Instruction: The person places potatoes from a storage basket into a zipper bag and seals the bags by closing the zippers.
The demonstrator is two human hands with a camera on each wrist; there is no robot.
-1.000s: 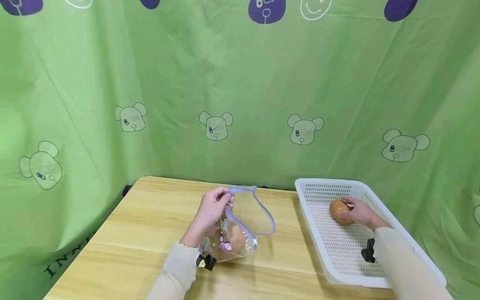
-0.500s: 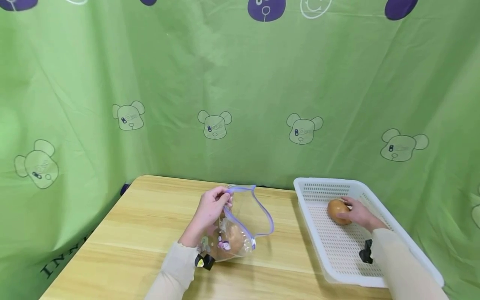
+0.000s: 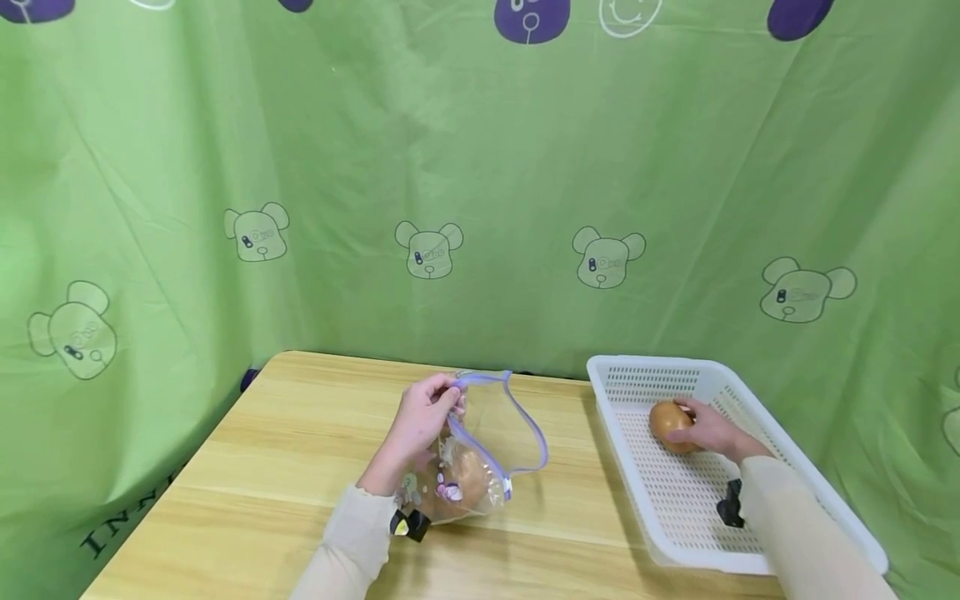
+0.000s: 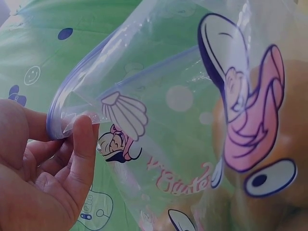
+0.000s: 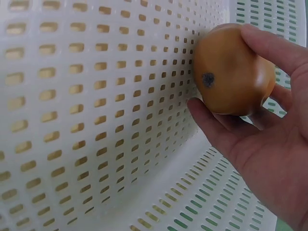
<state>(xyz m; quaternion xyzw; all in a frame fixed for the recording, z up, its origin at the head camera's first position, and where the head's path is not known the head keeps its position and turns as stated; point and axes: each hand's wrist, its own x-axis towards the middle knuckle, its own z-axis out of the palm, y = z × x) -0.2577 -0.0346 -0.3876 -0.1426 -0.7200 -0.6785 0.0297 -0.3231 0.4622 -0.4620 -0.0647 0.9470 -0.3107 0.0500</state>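
My left hand [image 3: 422, 412] pinches the rim of a clear zip bag [image 3: 517, 425] between thumb and fingers. Purple strips edge the bag's open mouth, and cartoon figures are printed on its side. Inside, rounded brown-orange things [image 4: 279, 130] show through the plastic, partly covered by the print. Over at the right, my right hand [image 3: 712, 429] grips a round, smooth, orange-brown fruit [image 5: 231, 72] with a dark rough spot on one end. In the right wrist view its thumb lies on one side of the fruit and its fingers curl round the other, close over the basket's floor.
The fruit is inside a white perforated plastic basket [image 3: 637, 508] at the table's right side. Both basket and bag are on a light wooden table [image 3: 285, 442]. A green curtain [image 3: 510, 167] with bear prints hangs right behind.
My right hand and the fruit have shifted slightly left within the basket. The left hand keeps its hold on the bag's rim, almost unmoved.
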